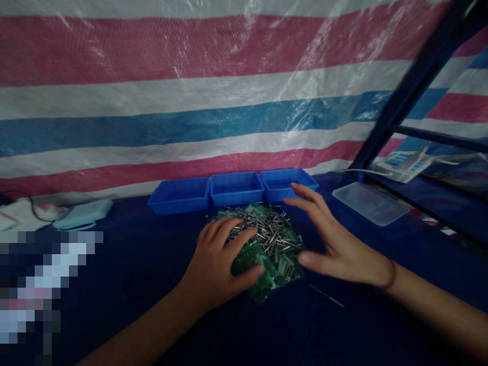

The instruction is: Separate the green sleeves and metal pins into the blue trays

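A heap of thin silvery metal pins (272, 229), rivet-like in shape, lies on the dark blue tabletop among small green-tinted plastic packets (263, 269). My left hand (224, 254) rests at the left side of the heap, fingers spread over the pins and packets. To the right of the heap, my right hand (330, 239) is held with thumb and fingers apart and nothing between them. A single thin pin (327, 296) lies by itself on the table, below my right hand.
Behind the heap stand three blue trays in a row: a left tray (179, 208), a middle tray (237, 200) and a right tray (272, 195). A translucent plastic lid (371, 203) lies to the right, near a dark metal frame (404, 86). A pale blue case (84, 214) sits at left.
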`<state>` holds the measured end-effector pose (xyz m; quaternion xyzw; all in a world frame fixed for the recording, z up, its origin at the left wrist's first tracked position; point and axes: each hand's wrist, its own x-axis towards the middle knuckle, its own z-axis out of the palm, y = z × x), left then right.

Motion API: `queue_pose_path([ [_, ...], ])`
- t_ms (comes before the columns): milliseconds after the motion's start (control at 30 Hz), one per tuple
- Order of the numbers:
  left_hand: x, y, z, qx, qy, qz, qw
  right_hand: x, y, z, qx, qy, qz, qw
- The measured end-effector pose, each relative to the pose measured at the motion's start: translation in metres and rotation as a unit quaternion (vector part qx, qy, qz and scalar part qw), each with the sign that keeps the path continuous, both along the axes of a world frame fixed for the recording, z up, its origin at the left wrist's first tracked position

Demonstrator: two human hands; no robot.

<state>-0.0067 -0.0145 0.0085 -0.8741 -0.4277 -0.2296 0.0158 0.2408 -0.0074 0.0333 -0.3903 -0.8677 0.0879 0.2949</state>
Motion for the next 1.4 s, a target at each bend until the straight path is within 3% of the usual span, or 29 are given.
queue_pose_path([
  [133, -0.004, 0.004, -0.006, -0.035, 0.037, 0.042, 0.998, 0.025, -0.035, -0.014, -0.030, -0.164, 0.035, 0.985],
  [233, -0.005, 0.007, -0.010, -0.067, 0.044, 0.067, 0.995, 0.024, -0.035, -0.029, -0.051, -0.199, 0.020, 0.979],
  [467, -0.007, 0.009, -0.008, -0.077, 0.028, 0.036, 0.996, -0.018, 0.009, -0.036, -0.064, -0.123, -0.036, 0.990],
  [733, -0.005, 0.007, -0.004, -0.064, -0.036, 0.014, 0.997, -0.039, 0.029, -0.037, -0.018, 0.006, -0.006, 1.000],
  [800, -0.007, 0.006, 0.001, -0.030, -0.051, 0.057, 0.997, -0.040, 0.032, -0.037, -0.011, 0.019, -0.011, 1.000],
  [900, -0.017, 0.008, 0.008, 0.003, -0.071, 0.189, 0.979, -0.037, 0.034, -0.039, -0.015, 0.029, -0.016, 0.999],
  [1000, -0.027, 0.013, 0.007, -0.049, -0.079, 0.283, 0.955, -0.034, 0.033, -0.040, -0.019, 0.026, -0.006, 0.999],
  [1067, -0.028, 0.016, 0.001, -0.102, -0.071, 0.306, 0.944, -0.033, 0.033, -0.040, -0.019, 0.025, -0.002, 1.000],
  [1233, -0.012, 0.015, -0.014, -0.118, -0.118, 0.280, 0.945, -0.034, 0.033, -0.041, -0.027, 0.027, -0.001, 0.999],
  [1400, 0.000, 0.017, -0.014, -0.082, -0.222, 0.172, 0.956, -0.036, 0.032, -0.038, -0.015, 0.043, -0.021, 0.999],
])
